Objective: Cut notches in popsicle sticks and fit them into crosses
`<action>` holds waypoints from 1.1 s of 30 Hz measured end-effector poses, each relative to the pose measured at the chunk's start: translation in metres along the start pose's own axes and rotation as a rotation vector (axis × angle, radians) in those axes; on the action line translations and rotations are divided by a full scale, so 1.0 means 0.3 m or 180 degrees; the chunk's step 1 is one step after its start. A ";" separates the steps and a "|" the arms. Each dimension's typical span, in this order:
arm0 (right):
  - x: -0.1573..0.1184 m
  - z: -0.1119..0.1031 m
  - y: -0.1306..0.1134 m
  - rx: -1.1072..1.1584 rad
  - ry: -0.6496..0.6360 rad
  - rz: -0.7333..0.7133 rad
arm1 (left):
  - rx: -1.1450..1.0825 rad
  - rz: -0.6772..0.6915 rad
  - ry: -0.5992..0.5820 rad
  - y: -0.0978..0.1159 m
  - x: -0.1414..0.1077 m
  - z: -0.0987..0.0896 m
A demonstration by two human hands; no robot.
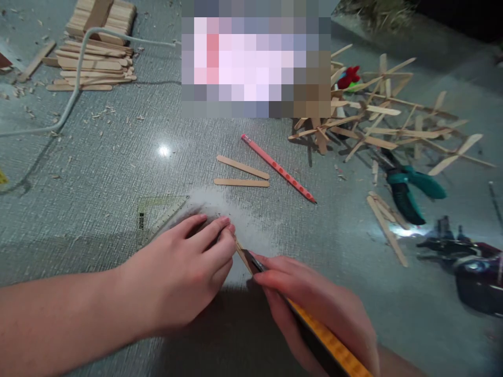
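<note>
My left hand (200, 256) is closed around a popsicle stick (242, 255), whose far part is hidden under the fingers. In my right hand (314, 303) is a utility knife (326, 335) with a yellow-and-black handle, its blade resting against the stick's exposed end. Pale powder (212, 198) lies on the table around the left fingers. Just beyond the hands are two loose popsicle sticks (241, 183) and a pink pencil (279, 168). A clear set square (157, 212) lies partly under my left hand.
Stacked popsicle sticks (94, 65) sit at the back left, crossed by a white cable (76, 84). Joined stick shapes (385, 120) spread over the back right, near green-handled pliers (408, 188). A dark object (479, 277) stands at the right edge. A blurred patch covers the top middle.
</note>
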State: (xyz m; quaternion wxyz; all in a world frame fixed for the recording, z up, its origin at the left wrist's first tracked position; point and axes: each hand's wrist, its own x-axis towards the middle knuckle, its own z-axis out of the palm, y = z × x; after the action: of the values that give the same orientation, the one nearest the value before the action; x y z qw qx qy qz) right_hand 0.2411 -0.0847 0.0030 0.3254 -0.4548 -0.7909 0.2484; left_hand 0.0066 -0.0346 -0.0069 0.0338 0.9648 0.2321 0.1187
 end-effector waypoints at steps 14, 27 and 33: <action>0.006 0.013 0.021 0.0020 0.0017 0.0096 | -0.0046 -0.0007 0.0077 0.004 -0.007 0.014; 0.008 0.012 0.027 -0.0052 -0.0025 0.0117 | -0.0026 -0.0016 0.0101 0.005 -0.006 0.014; 0.013 0.009 0.022 -0.0043 -0.0021 0.0107 | -0.0029 0.0008 0.0032 0.004 -0.009 0.013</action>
State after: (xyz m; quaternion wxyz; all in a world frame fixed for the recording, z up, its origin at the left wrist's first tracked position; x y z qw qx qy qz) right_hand 0.2414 -0.0785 -0.0022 0.3155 -0.4693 -0.7859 0.2500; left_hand 0.0058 -0.0369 -0.0110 0.0368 0.9643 0.2306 0.1247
